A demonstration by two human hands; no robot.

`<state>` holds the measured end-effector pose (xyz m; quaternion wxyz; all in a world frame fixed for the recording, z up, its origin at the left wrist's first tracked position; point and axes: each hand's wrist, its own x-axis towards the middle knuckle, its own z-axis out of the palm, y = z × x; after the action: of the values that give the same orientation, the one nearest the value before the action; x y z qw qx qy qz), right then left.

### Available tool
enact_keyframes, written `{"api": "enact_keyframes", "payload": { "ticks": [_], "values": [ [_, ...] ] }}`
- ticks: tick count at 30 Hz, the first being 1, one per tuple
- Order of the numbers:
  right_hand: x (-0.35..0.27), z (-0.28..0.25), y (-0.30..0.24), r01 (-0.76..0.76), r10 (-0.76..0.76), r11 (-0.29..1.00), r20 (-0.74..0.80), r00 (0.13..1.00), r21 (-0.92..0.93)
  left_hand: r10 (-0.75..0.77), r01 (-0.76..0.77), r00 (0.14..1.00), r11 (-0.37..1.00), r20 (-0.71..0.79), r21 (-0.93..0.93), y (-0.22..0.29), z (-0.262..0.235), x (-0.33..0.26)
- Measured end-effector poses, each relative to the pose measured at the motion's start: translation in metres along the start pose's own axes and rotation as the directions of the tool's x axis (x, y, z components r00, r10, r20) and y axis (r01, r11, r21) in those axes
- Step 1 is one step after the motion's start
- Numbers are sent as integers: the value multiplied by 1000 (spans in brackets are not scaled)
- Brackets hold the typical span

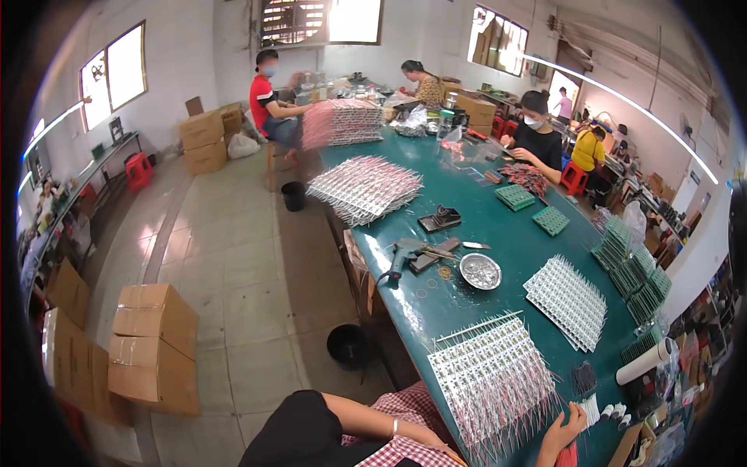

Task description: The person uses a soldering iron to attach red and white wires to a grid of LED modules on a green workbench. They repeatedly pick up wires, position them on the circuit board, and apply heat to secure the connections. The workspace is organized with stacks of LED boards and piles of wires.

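My right hand reaches up from the view's lower edge, fingers bent, beside the near right corner of the wired white board panel. Red wires lie just below my palm, and white wires just beyond my fingers; I cannot tell if I am grasping any. My left arm crosses the checked cloth, 1 white band at the wrist; that hand's grip I cannot tell. The panel lies on the green table, between my 2 arms.
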<state>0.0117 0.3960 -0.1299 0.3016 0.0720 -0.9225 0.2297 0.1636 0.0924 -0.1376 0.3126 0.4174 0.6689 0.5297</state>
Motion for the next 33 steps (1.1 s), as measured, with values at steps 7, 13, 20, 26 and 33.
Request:
{"api": "enact_keyframes", "payload": {
  "ticks": [7,13,20,26,33],
  "values": [
    [-1,8,-20,-94,89,992,70,994,80,149,-173,972,977,-181,-123,47,-26,-44],
    [45,-3,-51,62,-70,969,22,997,240,-260,218,465,960,-846,-175,71,-117,-106],
    [89,28,-47,112,-112,985,-9,994,135,193,857,-246,501,-950,-121,-15,-249,-196],
    [116,51,-32,73,-78,995,78,994,74,63,892,-304,368,-950,-261,-59,-308,-210],
    [114,39,-5,-56,73,994,188,979,-96,-71,881,-390,262,-918,-394,-66,-324,-212]
  ]
}}
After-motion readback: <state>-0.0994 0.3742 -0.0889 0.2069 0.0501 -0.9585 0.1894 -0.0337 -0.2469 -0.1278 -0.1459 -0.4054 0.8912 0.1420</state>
